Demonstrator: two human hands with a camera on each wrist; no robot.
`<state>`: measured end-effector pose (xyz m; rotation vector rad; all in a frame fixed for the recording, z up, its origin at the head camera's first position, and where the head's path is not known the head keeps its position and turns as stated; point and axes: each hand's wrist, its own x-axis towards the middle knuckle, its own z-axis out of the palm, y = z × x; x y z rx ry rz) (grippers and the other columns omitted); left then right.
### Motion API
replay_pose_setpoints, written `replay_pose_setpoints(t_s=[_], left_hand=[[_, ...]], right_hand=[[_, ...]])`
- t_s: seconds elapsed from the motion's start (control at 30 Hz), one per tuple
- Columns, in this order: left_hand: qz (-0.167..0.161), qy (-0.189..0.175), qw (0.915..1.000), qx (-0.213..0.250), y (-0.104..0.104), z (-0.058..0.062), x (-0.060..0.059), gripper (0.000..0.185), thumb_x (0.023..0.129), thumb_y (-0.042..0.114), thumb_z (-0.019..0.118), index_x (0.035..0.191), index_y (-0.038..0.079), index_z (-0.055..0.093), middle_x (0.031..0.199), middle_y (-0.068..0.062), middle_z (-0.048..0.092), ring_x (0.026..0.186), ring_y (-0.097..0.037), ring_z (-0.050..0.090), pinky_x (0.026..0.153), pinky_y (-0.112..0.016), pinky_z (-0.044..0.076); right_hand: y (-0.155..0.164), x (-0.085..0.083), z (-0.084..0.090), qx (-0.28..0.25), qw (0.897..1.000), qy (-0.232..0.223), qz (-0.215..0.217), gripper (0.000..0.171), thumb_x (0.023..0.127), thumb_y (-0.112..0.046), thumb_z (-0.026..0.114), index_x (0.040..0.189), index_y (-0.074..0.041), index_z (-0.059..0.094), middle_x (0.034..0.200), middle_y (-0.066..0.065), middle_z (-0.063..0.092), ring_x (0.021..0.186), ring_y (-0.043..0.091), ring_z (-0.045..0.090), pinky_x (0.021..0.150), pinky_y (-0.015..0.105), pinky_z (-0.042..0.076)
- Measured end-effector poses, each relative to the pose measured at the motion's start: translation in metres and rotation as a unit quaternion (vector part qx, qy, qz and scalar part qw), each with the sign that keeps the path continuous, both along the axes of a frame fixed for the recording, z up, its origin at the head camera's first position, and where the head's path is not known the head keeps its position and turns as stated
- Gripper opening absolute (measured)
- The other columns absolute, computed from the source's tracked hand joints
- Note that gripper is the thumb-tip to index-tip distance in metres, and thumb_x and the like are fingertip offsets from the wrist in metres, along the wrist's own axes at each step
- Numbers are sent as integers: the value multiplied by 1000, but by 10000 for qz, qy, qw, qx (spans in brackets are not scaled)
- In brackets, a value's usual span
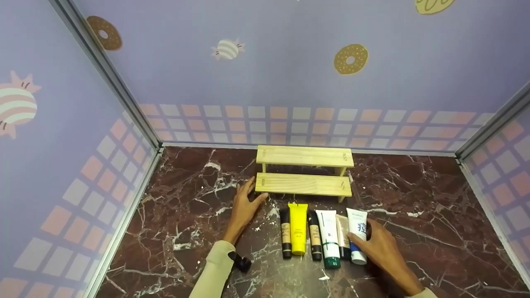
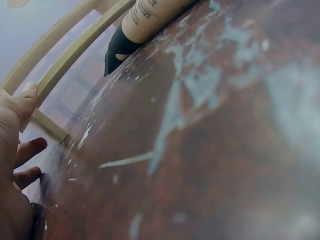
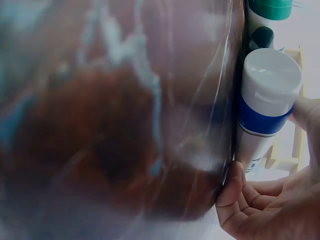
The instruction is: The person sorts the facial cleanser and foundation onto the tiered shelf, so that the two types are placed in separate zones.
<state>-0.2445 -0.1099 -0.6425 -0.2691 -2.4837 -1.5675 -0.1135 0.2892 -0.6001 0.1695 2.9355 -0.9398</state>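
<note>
My right hand (image 1: 383, 246) grips a white tube with a blue band (image 1: 357, 229) at the right end of a row, thumb on its near face and fingers along its far side. Its white cap (image 3: 272, 82) faces the right wrist camera. To its left lie a beige tube with a dark cap (image 1: 343, 231), a white tube with a green cap (image 1: 328, 231), two black-and-beige tubes (image 1: 285, 234), and a yellow tube (image 1: 298, 229). My left hand (image 1: 245, 209) rests at the left end of a two-step wooden rack (image 1: 304, 184), thumb (image 2: 25, 102) against the lower step, other fingers loosely bent.
The rack stands against the patterned back wall (image 1: 290, 74), behind the tubes. Purple panels enclose the dark red marble-patterned surface (image 1: 182, 215) at the left, back and right. A dark strap device (image 1: 241, 263) sits on the left wrist.
</note>
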Motion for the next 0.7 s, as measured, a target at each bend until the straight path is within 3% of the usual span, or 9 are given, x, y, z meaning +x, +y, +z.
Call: replay_pose_setpoints(t_s=[0.27,0.7], left_hand=[[105,156,9995,-236,2,0,-1,73,98,31,85,156,-4,57,156,-28,59,151,-45,51,139,-58,7],[47,483,9982,-343,3,-4,-2,72,103,27,79,161,-6,50,156,-28,60,149,-45,54,137,-64,7]], right_hand=[[-3,-2,2,249,9987,-361,-266,95,95,-59,81,143,17,52,114,47,67,102,63,69,84,71,60],[1,1,4,162,9984,-397,-376,85,96,-53,79,144,14,57,122,45,68,104,60,70,88,71,59]])
